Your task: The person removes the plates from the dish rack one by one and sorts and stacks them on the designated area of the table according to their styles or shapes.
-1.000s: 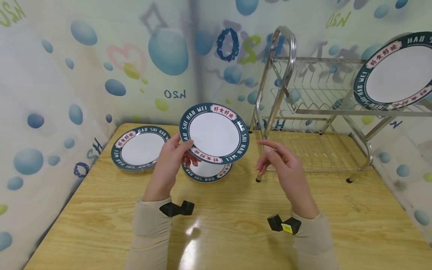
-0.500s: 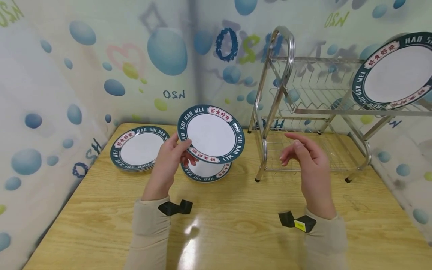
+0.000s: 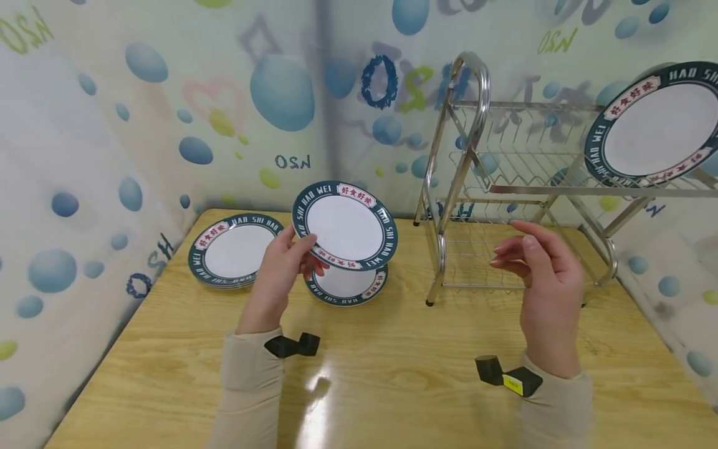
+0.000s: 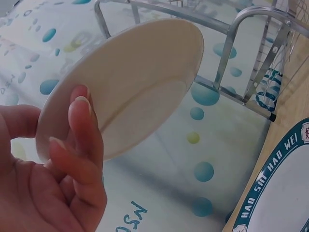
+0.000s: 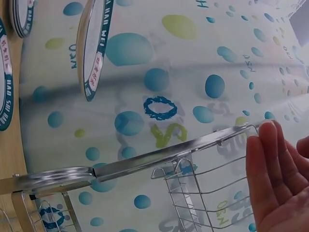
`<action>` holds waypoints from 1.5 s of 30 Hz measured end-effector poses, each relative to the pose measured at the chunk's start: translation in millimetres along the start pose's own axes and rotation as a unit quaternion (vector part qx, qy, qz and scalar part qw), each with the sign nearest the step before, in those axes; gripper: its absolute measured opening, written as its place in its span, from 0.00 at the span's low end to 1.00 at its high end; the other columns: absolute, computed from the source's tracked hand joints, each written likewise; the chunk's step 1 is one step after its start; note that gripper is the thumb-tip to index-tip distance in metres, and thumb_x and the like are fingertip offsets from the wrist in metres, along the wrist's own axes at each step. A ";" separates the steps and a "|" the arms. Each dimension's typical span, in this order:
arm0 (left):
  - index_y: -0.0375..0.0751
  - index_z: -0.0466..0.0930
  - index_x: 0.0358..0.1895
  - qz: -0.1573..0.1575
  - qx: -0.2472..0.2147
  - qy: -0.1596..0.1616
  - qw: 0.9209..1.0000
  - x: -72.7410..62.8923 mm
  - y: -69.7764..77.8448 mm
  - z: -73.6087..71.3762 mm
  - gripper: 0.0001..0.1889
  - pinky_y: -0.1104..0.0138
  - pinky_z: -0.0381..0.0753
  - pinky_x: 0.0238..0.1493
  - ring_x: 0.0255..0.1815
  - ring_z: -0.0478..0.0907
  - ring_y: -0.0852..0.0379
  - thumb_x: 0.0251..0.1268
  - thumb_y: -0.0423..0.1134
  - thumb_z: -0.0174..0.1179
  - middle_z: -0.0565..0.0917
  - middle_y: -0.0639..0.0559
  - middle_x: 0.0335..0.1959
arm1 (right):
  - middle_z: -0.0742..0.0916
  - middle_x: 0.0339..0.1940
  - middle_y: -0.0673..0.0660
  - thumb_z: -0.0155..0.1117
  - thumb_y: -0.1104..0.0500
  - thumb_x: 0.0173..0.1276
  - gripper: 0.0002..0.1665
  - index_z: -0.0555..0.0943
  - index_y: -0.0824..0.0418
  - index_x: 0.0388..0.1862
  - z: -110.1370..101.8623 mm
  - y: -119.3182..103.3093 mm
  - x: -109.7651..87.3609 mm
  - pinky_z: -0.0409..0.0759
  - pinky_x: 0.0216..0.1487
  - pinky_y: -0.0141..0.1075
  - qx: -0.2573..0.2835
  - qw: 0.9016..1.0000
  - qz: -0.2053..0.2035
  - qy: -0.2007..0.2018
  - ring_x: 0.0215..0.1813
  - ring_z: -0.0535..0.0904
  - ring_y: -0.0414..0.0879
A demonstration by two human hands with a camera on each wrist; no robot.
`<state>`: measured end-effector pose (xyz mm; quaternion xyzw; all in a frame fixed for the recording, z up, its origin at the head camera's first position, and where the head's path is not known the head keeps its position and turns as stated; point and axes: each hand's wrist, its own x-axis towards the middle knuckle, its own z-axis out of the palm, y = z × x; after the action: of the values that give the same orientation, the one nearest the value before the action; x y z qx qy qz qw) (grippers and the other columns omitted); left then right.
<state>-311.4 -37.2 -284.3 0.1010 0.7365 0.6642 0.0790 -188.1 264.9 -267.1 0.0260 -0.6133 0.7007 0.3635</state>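
Observation:
My left hand (image 3: 283, 268) pinches a white plate (image 3: 344, 226) with a dark green lettered rim by its left edge, thumb on top and fingers beneath. The plate is tilted and raised over another plate (image 3: 348, 285) on the table. In the left wrist view the fingers press against the plain underside of the held plate (image 4: 140, 87). My right hand (image 3: 546, 280) is in the air before the metal dish rack (image 3: 465, 168), fingers loosely bent with nothing in them. The right wrist view catches those fingers (image 5: 263, 169) near the rack's wire shelf.
A stack of similar plates (image 3: 235, 252) lies at the table's back left. On the rack's upper tier a plate (image 3: 656, 125) stands upright at the far right. The patterned wall (image 3: 224, 162) rises right behind the wooden table (image 3: 404, 362).
My right hand has moved right, away from the held plate and across the front of the rack. The plate in my left hand has shifted slightly left and turned a little.

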 end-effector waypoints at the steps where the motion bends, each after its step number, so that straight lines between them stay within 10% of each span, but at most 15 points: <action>1: 0.46 0.67 0.55 -0.001 0.001 0.000 1.000 0.2 -0.5 0.3 0.17 0.65 0.72 0.22 0.23 0.75 0.51 0.67 0.46 0.46 0.80 0.44 0.26 | 0.80 0.32 0.65 0.51 0.61 0.67 0.19 0.73 0.75 0.50 -2.4 0.4 0.6 0.79 0.33 0.39 0.009 1.000 -0.004 0.003 0.33 0.76 0.56; 17: 0.46 0.66 0.57 0.004 0.007 -0.001 1.000 1.2 -4.0 -1.2 0.17 0.63 0.72 0.22 0.23 0.76 0.50 0.67 0.46 0.46 0.80 0.43 0.27 | 0.80 0.30 0.67 0.55 0.63 0.64 0.19 0.72 0.77 0.48 -41.6 -9.1 24.5 0.79 0.28 0.34 0.050 0.995 -0.035 0.079 0.28 0.77 0.52; 24: 0.46 0.66 0.55 -0.021 0.033 -0.008 0.999 3.5 -7.3 -1.4 0.17 0.66 0.72 0.24 0.25 0.76 0.50 0.67 0.48 0.46 0.80 0.44 0.28 | 0.81 0.32 0.64 0.53 0.61 0.65 0.16 0.76 0.71 0.47 -57.3 -19.0 39.3 0.78 0.32 0.30 -0.056 0.989 -0.061 0.126 0.31 0.77 0.50; 31: 0.46 0.67 0.53 -0.028 0.058 -0.026 0.998 6.6 -10.0 -2.4 0.16 0.64 0.72 0.25 0.26 0.76 0.48 0.66 0.47 0.47 0.80 0.44 0.28 | 0.80 0.43 0.52 0.45 0.59 0.69 0.16 0.75 0.55 0.53 -71.3 -23.7 51.9 0.69 0.49 0.27 -0.318 0.932 -0.044 0.171 0.44 0.74 0.41; 40: 0.42 0.66 0.55 -0.041 0.079 -0.030 0.996 6.4 -7.5 0.3 0.16 0.63 0.72 0.25 0.28 0.76 0.45 0.68 0.43 0.45 0.80 0.40 0.29 | 0.69 0.57 0.40 0.41 0.57 0.69 0.21 0.66 0.48 0.60 -88.1 -29.2 66.2 0.52 0.62 0.26 -0.449 0.872 -0.002 0.197 0.60 0.59 0.34; 45: 0.44 0.67 0.54 -0.047 0.082 -0.029 0.995 7.8 -10.2 -1.4 0.16 0.64 0.72 0.26 0.28 0.77 0.47 0.67 0.46 0.46 0.81 0.43 0.28 | 0.66 0.60 0.39 0.38 0.54 0.71 0.22 0.60 0.44 0.64 -96.5 -33.1 74.9 0.45 0.62 0.25 -0.466 0.863 0.026 0.193 0.63 0.54 0.33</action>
<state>-319.8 -37.5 -294.2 0.0915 0.7899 0.5937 0.1233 -185.6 384.9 -227.0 -0.2984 -0.7861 0.3337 0.4261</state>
